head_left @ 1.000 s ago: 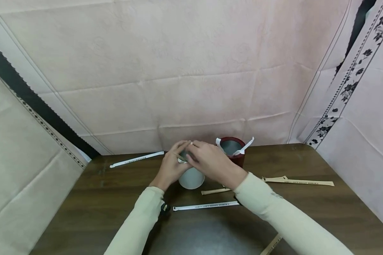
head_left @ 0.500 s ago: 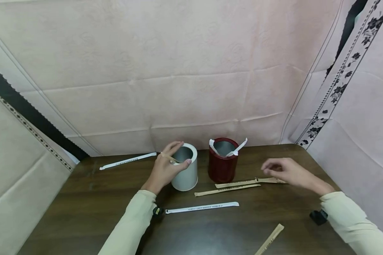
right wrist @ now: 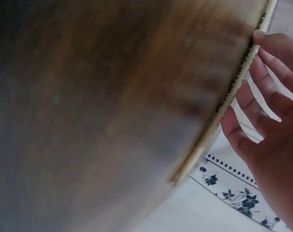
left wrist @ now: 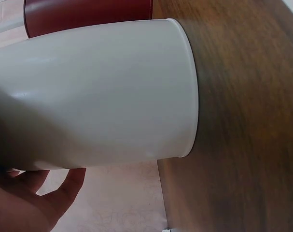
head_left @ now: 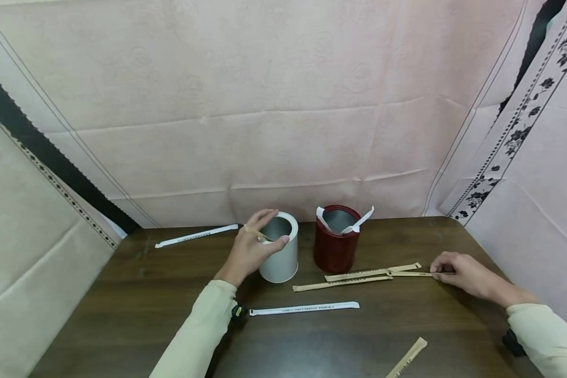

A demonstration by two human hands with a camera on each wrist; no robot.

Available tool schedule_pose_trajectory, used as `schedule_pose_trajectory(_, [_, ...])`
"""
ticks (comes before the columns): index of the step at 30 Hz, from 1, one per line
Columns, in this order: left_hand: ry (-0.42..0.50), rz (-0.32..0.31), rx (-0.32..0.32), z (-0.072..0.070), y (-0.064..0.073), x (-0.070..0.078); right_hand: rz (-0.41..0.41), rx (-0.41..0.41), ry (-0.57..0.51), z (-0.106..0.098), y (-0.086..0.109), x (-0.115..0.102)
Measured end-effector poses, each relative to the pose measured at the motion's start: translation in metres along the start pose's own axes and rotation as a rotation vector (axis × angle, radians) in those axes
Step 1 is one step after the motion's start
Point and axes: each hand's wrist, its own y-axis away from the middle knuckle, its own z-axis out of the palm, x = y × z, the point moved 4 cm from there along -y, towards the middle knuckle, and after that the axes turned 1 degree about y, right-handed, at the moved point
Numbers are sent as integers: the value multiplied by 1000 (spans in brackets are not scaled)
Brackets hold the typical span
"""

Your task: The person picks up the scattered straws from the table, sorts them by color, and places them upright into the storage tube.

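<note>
My left hand grips the upper part of a white canister, thumb over the near rim and fingers along its left side. A short tan strip shows between that hand and the canister's mouth; its lower end is hidden. On the right, my right hand pinches the right end of a slim tan paper-wrapped straw, seen closely as a printed tan straw in the right wrist view. Its left end meets two other tan straws lying on the table.
Beside the white canister stands a dark red canister with bent white paper pieces sticking out. White wrapped straws lie at the back left and front middle; another tan straw lies at the front. Cloth walls the wooden table.
My right hand has left the white canister's mouth, crossed rightward and taken hold of a tan straw's end. My left hand has stayed at the white canister.
</note>
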Motion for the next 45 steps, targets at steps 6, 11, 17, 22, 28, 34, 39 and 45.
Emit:
schedule_pose_trajectory(6, [3,11,9,-1,1,1,-37,-2,21,-11,-7,-26])
schedule_pose_trajectory(11, [3,21,5,-1,1,-1,-135,77,-22,-31,-24,-89])
schedule_pose_trajectory(17, [10,2,11,-3,3,-3,-340,223,-184,-58,-68,-180])
schedule_pose_trajectory(22, [18,-18,6,-4,3,-5,-428,335,-277,-76,-118,-243])
schedule_pose_trajectory(28, [26,0,-3,3,-2,-5,-472,423,-317,-76,-180,-294])
schedule_pose_trajectory(34, [44,-15,-22,4,1,-2,-338,289,-330,-34,-229,-309])
schedule_pose_trajectory(39, [51,-6,-17,2,3,-1,-120,105,-211,10,-251,-300])
schedule_pose_trajectory(45, [44,9,6,-2,3,3,40,49,-88,28,-259,-294])
